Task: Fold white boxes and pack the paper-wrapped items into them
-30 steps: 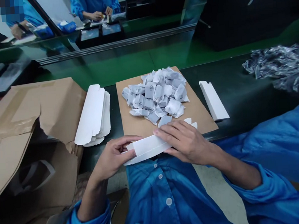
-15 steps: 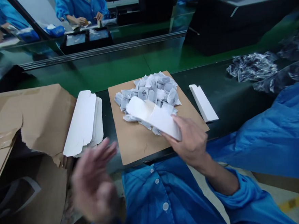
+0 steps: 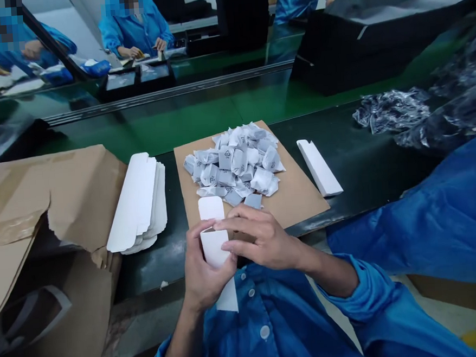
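A slim white cardboard box [image 3: 215, 249] is upright in front of my body, its long end flap [image 3: 210, 207] raised at the top. My left hand [image 3: 201, 271] wraps round the box from the left. From the right, my right hand [image 3: 262, 235] has its bent fingers on the box's open upper end, partly covering it. Just beyond the hands, a heap of small items in whitish printed wrappers [image 3: 239, 159] lies on a brown cardboard sheet [image 3: 300, 204]. Flat white box blanks [image 3: 131, 205] are stacked to the left. Another slim white box [image 3: 319, 167] rests right of the sheet.
A torn brown carton [image 3: 76, 190] stands at the left. Crumpled clear plastic [image 3: 394, 110] lies at the right, near a blue sleeve [image 3: 436, 213]. A large black bin [image 3: 346, 46] sits on the green surface [image 3: 148, 125]. Co-workers in blue [image 3: 135, 25] sit across.
The white box has moved from above the heap towards my body and turned upright. My left hand has come in from the left and closed round it; my right hand has shifted to its upper end.
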`<state>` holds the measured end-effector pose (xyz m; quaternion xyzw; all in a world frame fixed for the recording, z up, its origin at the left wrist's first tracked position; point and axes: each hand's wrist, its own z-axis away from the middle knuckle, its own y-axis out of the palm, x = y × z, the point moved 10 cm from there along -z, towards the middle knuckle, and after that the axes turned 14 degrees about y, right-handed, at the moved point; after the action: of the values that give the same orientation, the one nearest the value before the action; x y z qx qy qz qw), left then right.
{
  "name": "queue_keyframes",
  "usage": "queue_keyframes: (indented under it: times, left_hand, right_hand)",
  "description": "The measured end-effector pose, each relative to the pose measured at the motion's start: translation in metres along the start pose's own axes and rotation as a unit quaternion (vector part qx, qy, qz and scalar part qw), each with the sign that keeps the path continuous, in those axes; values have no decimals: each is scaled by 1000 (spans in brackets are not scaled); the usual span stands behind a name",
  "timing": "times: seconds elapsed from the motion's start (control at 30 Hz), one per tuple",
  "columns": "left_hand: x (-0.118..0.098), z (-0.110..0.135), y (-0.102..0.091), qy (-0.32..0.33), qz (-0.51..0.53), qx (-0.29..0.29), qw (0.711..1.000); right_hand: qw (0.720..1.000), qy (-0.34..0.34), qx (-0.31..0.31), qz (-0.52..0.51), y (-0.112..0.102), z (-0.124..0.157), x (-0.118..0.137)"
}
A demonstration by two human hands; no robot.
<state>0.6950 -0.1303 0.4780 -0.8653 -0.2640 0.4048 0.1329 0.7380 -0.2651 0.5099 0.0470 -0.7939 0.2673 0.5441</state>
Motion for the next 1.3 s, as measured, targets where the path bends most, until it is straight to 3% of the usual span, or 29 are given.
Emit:
queue_keyframes:
  times: [0.07, 0.17, 0.3, 0.37, 0.47, 0.53, 0.67, 0.77, 0.87, 1.0, 1.1, 1.2, 1.3]
  left_hand:
    - [5, 6, 11, -26, 38, 48, 998]
    - [12, 15, 27, -70, 83, 114, 988]
    - [7, 12, 30, -33, 14, 127, 991]
    - [2, 11, 28, -2, -24, 101, 995]
    - [-6, 14, 23, 46, -22, 40, 998]
    - [-10, 16, 24, 65, -10, 28, 997]
    - [-16, 15, 28, 71, -59, 77, 993]
    - [-17, 18, 30, 63, -72, 117, 988]
    - [-16, 27, 33, 52, -57, 149, 986]
    - [-15, 43, 36, 55, -18, 171, 984]
    - [-12, 51, 32, 45, -19, 147, 988]
    - [-5, 58, 29, 8, -13, 123, 992]
    - [19, 60, 13, -95, 17, 23, 995]
  right_hand:
    - [995, 54, -16, -78, -12, -9, -15]
    - [961, 169, -46, -214, -25, -20, -45]
    - [946, 210, 86, -230, 3, -26, -44]
    - [957, 208, 90, -182, 7, -23, -39]
    - [967, 196, 58, -152, 5, -17, -32]
    - [971, 182, 42, -152, 3, -14, -28]
    - [985, 118, 25, -123, 2, -9, -19]
    - [997, 14, 11, -72, 7, 4, -7]
    - [996, -70, -58, 8, 10, 25, -1]
    - [980, -120, -133, 86, 22, 49, 1]
    - [976, -127, -159, 84, 31, 57, 2]
    - [980, -87, -175, 49, 33, 54, -4]
    - [985, -82, -141, 60, 31, 48, -7]
